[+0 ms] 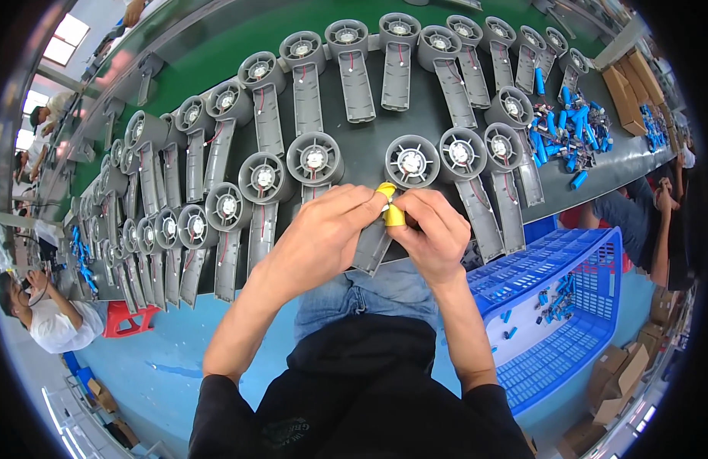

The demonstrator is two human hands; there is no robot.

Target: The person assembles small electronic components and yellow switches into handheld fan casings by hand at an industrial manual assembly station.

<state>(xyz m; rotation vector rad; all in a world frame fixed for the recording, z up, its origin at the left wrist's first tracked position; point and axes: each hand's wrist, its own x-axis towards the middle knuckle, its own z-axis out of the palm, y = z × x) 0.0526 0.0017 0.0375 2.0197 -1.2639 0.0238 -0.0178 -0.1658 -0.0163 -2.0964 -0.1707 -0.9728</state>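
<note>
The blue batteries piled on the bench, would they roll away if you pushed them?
Probably. The blue batteries look like smooth little cylinders, so a loose one would likely roll along the dark bench. They seem stiff, not floppy. Heaped together, they'd probably block each other and slide instead.

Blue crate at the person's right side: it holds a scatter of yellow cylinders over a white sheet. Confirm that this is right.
Not quite. The head view shows that the cylinders in the blue crate are blue, not yellow. They do lie scattered over a white sheet, and the crate does stand at the person's right side.
</note>
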